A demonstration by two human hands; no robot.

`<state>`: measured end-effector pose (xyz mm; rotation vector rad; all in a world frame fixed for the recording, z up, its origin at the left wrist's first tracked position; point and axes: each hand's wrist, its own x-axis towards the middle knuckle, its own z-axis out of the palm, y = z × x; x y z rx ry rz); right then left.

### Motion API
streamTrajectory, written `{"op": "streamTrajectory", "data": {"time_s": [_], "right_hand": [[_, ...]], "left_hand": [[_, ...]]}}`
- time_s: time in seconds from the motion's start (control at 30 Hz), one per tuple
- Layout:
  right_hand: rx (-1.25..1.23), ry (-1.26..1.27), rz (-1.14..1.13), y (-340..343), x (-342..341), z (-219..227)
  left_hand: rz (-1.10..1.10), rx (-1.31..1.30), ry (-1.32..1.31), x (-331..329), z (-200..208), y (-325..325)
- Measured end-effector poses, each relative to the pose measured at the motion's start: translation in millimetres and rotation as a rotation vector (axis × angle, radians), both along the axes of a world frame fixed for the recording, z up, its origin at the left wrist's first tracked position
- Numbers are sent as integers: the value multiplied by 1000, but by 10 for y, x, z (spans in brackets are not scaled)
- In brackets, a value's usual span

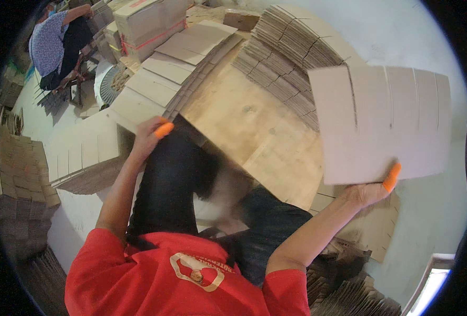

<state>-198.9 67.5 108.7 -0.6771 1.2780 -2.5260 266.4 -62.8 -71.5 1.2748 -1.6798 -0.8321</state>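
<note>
My right hand, with an orange finger cover on its thumb, grips the lower edge of a slotted cardboard sheet. The sheet is raised at the right, with several parallel slits running in from its upper edge. My left hand also wears an orange cover on the thumb. Its fingers are curled by the near corner of a row of stacked cardboard sheets, above my left knee. Whether anything is pinched in them is hidden.
Between my hands lies a bare wooden board. Slotted cardboard piles stand behind it, at the left and lower right. Beyond are a taped carton, a round fan and a seated person.
</note>
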Motion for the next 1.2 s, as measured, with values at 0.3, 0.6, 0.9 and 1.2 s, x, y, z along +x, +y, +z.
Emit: {"op": "streamTrajectory", "data": {"time_s": [0.3, 0.6, 0.9, 1.2], "right_hand": [[303, 182, 76, -104, -40, -349], [76, 98, 54, 54, -341, -471], [270, 99, -201, -16, -318, -465], [183, -62, -235, 84, -400, -417]], "left_hand": [[-358, 125, -812, -407, -675, -1399], [-208, 38, -879, -842, 3, -1307], [-432, -1086, -324, -2998, 1634, -1626], [-404, -869, -840, -4299, 1872, -2103]]}}
